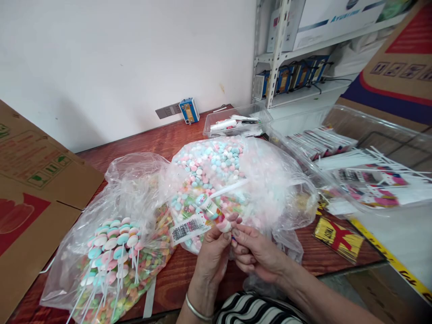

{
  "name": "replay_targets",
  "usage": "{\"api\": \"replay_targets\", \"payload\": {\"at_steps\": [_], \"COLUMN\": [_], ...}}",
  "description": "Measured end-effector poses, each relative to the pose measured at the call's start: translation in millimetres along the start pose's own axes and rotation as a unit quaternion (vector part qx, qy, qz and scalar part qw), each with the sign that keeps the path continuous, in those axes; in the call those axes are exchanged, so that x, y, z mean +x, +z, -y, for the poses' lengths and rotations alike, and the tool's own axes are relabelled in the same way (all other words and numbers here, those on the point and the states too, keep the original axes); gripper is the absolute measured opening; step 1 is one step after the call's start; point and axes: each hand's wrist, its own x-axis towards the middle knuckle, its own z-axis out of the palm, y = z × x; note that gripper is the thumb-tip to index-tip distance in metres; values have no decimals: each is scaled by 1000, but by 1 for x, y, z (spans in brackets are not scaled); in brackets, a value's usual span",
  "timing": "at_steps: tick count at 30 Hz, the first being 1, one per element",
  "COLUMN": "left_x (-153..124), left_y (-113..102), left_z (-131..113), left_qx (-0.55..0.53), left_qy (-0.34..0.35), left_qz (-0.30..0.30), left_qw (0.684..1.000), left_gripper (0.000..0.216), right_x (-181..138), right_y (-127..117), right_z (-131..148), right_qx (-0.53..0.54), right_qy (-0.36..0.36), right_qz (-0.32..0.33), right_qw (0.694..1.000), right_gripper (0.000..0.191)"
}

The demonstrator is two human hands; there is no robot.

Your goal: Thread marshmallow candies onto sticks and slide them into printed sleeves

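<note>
A candy stick (211,208) in a printed clear wrapper, with colourful pieces and a white stick pointing away, is held at its near end by both hands. My left hand (213,253) pinches that end from the left, its fingers closed. My right hand (258,252) is closed on the same end from the right, fingertips meeting the left ones. A printed flap (189,229) spreads out left of the candy. Just beyond lies a big clear bag (207,164) of pink, blue and white round candies. Finished-looking lollipops (114,243) rest on a bag of gummy candies (135,288) at the left.
A cardboard box (43,189) stands at the left. Behind is a clear tray (216,118) with white tubes. To the right, a clear bin (324,177) holds white sticks and printed wrappers. A yellow-and-red bundle (339,238) lies near the right table edge.
</note>
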Motion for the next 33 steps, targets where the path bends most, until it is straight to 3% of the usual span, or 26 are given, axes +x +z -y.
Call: {"api": "replay_targets", "payload": {"at_steps": [3,5,10,13,15,16,19,20,21,24,27,30,33], "left_x": [-10,-16,-21,-20,-22,-23,-29,-30,-31,-32,-30,-25,-11], "left_y": [-5,-6,-7,-19,-30,-34,-34,-30,-24,1,21,28,24], "left_z": [-5,-6,-14,-27,-32,-33,-20,-13,-4,25,49,60,57], "left_qx": [24,30,2,-26,-46,-54,-49,-39,-27,5,46,66,62], "left_qy": [-17,-25,22,91,101,87,-22,-74,-130,-276,-335,-290,-203], "left_qz": [42,26,-85,-128,-127,-109,4,53,104,238,310,324,265], "left_qw": [999,999,996,987,986,989,999,995,986,931,889,898,941], "left_gripper": [26,24,22,23,25,24,17,14,12,19,30,20,18], "right_x": [-4,-5,-9,-30,-52,-64,-91,-94,-95,-77,-39,-2,12], "right_y": [-1,2,15,10,-3,-12,-43,-51,-58,-66,-59,-45,-35], "right_z": [-5,-11,-21,-8,8,15,33,36,39,45,57,71,85], "right_qx": [8,-27,-137,-210,-274,-378,-613,-645,-656,-653,-630,-584,-553], "right_qy": [75,87,41,6,-1,-21,-61,-63,-67,-97,-136,-174,-216], "right_qz": [79,83,-4,-69,-88,-111,-256,-275,-285,-289,-263,-219,-195], "right_qw": [994,992,990,975,958,919,745,710,695,693,718,762,781], "right_gripper": [45,48,48,30,28,33,38,37,35,28,25,32,38]}}
